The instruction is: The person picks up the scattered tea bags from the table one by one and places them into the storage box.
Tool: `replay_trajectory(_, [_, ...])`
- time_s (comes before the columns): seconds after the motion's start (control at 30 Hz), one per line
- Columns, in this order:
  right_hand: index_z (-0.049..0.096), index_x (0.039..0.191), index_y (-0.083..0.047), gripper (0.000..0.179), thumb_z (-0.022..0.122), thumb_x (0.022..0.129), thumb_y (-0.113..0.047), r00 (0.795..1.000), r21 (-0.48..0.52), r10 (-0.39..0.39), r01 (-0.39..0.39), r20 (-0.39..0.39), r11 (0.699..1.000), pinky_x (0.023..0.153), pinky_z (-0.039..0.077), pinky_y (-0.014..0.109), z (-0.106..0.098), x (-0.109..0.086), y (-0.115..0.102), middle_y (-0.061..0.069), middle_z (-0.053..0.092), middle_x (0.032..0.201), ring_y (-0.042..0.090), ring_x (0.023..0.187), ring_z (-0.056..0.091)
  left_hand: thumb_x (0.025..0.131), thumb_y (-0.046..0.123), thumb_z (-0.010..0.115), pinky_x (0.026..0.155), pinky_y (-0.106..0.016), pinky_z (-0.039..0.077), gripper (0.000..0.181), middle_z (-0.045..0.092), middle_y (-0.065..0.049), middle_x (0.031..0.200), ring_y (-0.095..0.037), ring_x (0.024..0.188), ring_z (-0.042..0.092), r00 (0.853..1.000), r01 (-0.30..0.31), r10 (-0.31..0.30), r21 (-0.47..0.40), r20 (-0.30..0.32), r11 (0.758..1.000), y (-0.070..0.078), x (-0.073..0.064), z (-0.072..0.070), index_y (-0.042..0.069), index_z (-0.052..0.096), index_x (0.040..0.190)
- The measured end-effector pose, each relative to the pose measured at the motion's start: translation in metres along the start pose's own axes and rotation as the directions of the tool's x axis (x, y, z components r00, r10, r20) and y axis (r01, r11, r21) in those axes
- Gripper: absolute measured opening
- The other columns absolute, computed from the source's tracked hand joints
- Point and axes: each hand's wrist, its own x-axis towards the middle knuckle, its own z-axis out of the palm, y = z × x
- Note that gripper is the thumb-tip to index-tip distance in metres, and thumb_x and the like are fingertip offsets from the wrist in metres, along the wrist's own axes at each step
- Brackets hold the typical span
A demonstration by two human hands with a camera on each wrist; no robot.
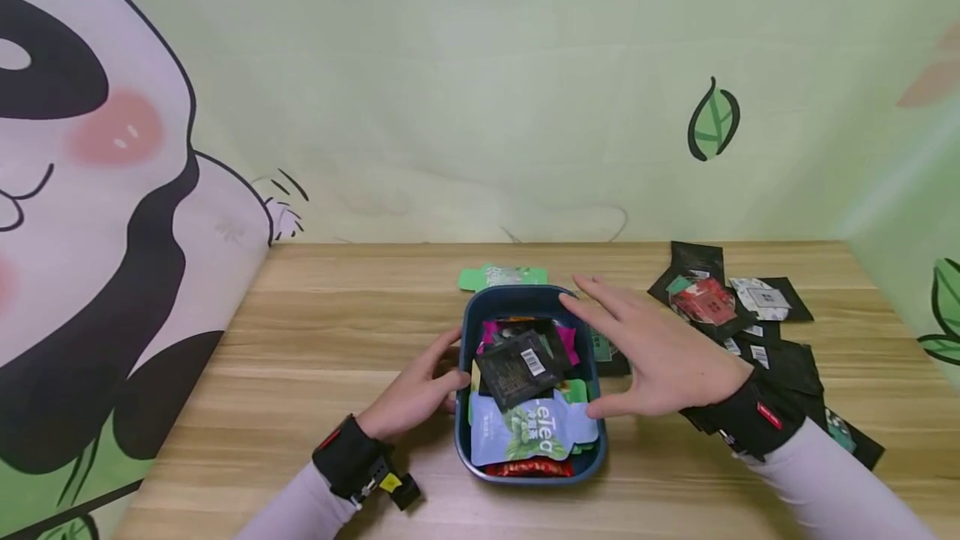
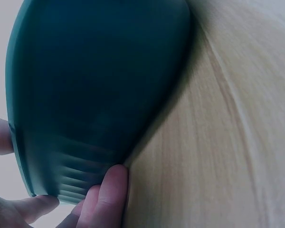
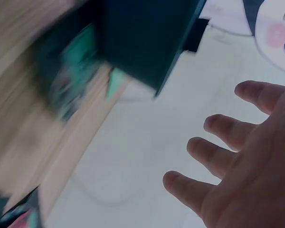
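Head view: a blue tub (image 1: 528,298) sits at the middle of the desk (image 1: 300,340), nearer the front edge than the back, filled with flat sachets.
Left hand (image 1: 420,390): pressed to the tub's left wall — fingers (image 2: 109,190) loosely bent against the ribbed side, thumb at the rim; they lie along the wall and do not close round it.
Right hand (image 1: 660,357): spread wide, fingers straight, palm down; it hovers just beside the tub's right wall with the thumb close to the front right corner, holding nothing.
Top of the tub: a black sachet (image 1: 521,367) with a white barcode label lies tilted on the heap, over a pale blue packet (image 1: 528,432) printed with leaves; a pink sachet (image 1: 564,340) shows behind it and a red one (image 1: 528,467) at the front wall.
Behind the tub: a green packet (image 1: 501,276) lies flat on the desk, just beside the back wall.
Right side of the desk: a loose spread of black sachets (image 1: 780,357), one with a red face (image 1: 701,300), running from the back edge towards the right sleeve.
Right wrist view: blurred — the splayed fingers (image 3: 218,128) and the tub's dark wall (image 3: 142,38) are all that can be made out.
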Motion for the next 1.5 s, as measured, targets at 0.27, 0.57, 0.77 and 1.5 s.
replay_trajectory(0.27, [0.023,0.162,-0.023,0.115,0.067,0.07,-0.076,0.987,-0.069,0.154,-0.156,-0.037,0.985,0.112,0.028,0.058,0.001,-0.044,0.044,0.005,0.014,0.167,0.034,0.147,0.024,0.093,0.021,0.059,0.074,-0.039,0.056,0.07,0.046,-0.017,0.146,-0.027,0.111,0.056,1.0,-0.002,0.002,-0.003,0.007,1.0,0.001,0.0,0.001,0.022,0.031,0.158])
replay_trajectory(0.57, [0.037,0.155,-0.005,0.104,0.066,0.078,-0.069,0.965,-0.081,0.26,-0.261,-0.018,0.962,0.105,0.03,0.066,-0.007,-0.075,0.09,0.026,0.025,0.16,0.048,0.141,0.029,0.093,0.021,0.059,0.074,-0.039,0.055,0.069,0.047,-0.016,0.144,-0.026,0.107,0.056,1.0,0.005,-0.005,0.009,-0.004,1.0,0.001,0.0,0.0,0.023,0.033,0.157])
replay_trajectory(0.77, [0.035,0.154,-0.002,0.107,0.062,0.079,-0.072,0.926,-0.116,0.375,-0.369,0.04,0.922,0.103,0.032,0.068,-0.01,-0.08,0.114,0.031,0.024,0.157,0.053,0.136,0.032,0.093,0.022,0.059,0.074,-0.038,0.056,0.07,0.047,-0.016,0.145,-0.027,0.109,0.056,1.0,0.002,-0.002,0.006,-0.001,1.0,0.0,-0.001,0.0,0.023,0.032,0.158])
replay_trajectory(1.5, [0.044,0.144,0.007,0.096,0.065,0.082,-0.063,0.847,-0.191,0.53,-0.515,0.038,0.836,0.07,0.049,0.043,0.003,-0.069,0.144,0.025,0.057,0.11,0.029,0.086,0.057,0.094,0.022,0.059,0.075,-0.039,0.056,0.07,0.048,-0.016,0.144,-0.027,0.11,0.056,1.0,0.007,-0.007,0.021,-0.005,1.0,0.0,0.0,0.0,0.023,0.032,0.158])
